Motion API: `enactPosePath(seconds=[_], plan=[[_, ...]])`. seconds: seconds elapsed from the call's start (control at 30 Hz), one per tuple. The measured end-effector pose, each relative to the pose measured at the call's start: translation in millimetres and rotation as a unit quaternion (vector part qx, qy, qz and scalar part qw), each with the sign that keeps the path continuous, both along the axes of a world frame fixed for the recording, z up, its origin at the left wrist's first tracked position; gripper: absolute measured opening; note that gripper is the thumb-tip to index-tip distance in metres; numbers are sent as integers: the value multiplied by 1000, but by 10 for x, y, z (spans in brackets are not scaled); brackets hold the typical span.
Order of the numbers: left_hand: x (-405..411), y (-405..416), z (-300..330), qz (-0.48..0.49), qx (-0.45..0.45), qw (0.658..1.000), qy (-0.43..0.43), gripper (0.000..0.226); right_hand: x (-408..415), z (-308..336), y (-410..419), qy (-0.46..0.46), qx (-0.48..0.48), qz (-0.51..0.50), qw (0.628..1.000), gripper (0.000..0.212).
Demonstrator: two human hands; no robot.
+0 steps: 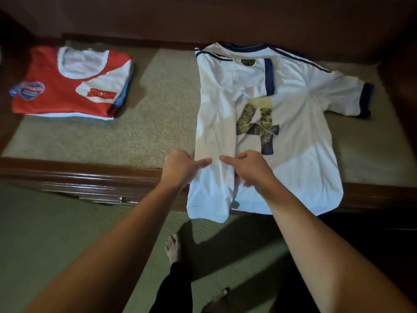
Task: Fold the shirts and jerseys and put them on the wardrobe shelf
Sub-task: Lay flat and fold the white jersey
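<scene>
Folded pile (70, 83), red jersey on top, 10 o'clock on shelf (158, 105); done.
Left hand (180, 168), 6 o'clock: thumb and fingers pinch folded left panel of white jersey (293, 123).
Right hand (248, 168) just beside: thumb and fingers pinch same panel's inner edge.
White jersey, 1 o'clock, back up, number 4 showing; right sleeve unfolded; hem overhangs shelf edge.
Risk: slippery fabric, hanging hem drags fold loose on release; crooked panel gives lopsided fold.

A home bedroom: a dark wooden wardrobe shelf (135, 141) lined with beige matting, carpeted floor (45, 233) below, bare feet (172, 249) on it.
</scene>
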State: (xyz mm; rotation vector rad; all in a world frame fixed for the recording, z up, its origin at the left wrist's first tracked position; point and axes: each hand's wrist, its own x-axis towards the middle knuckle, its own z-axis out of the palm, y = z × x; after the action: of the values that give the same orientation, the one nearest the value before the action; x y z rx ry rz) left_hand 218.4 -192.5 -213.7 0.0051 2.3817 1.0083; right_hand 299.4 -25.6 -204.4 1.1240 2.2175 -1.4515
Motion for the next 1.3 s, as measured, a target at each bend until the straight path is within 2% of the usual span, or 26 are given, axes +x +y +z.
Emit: enactPosePath(seconds=[0.07,0.13,0.2,0.27,0.33,0.47,0.57,0.7,0.73,0.8,0.9,1.0,1.1,1.23,1.3], plan=[[166,-71,-12,-11,-4,1000,15,33,163,-1,-106,-17,-25,33,999,34],[270,-110,-27,-1,31,1000,1,22,253,-41,-159,-10,-8,47,999,26],[338,-121,-37,34,79,996,-17,25,296,-71,-148,29,4,20,999,23],[413,-113,-43,68,105,992,-3,34,329,-74,-134,67,4,-31,997,31],[527,-128,-45,71,100,992,27,38,389,-100,-162,60,28,-41,997,35],[697,-193,-92,18,82,996,21,49,611,-209,-237,52,54,2,997,29],[764,-243,-142,14,36,999,15,42,755,-298,-268,80,84,7,993,22],[829,-295,-175,-25,2,1000,-1,39,954,-473,-284,58,129,-4,990,43],[845,-295,-176,-42,-24,999,-3,44,1005,-512,-281,50,121,-17,991,44],[884,-283,-179,-101,-138,985,25,58,1102,-565,-259,36,103,-38,993,37],[927,-206,-92,-203,-310,926,76,70,1238,-560,-188,27,105,-69,992,17],[909,-24,114,-285,-357,884,101,59,1315,-460,-39,44,131,-134,981,12],[833,330,352,-328,-332,867,176,45,1314,-273,177,77,143,-179,970,13],[685,974,543,-350,-139,905,197,33,1210,-82,536,99,156,-203,961,15],[564,1289,604,-367,-96,901,211,27,1125,-15,735,104,160,-220,957,15]])
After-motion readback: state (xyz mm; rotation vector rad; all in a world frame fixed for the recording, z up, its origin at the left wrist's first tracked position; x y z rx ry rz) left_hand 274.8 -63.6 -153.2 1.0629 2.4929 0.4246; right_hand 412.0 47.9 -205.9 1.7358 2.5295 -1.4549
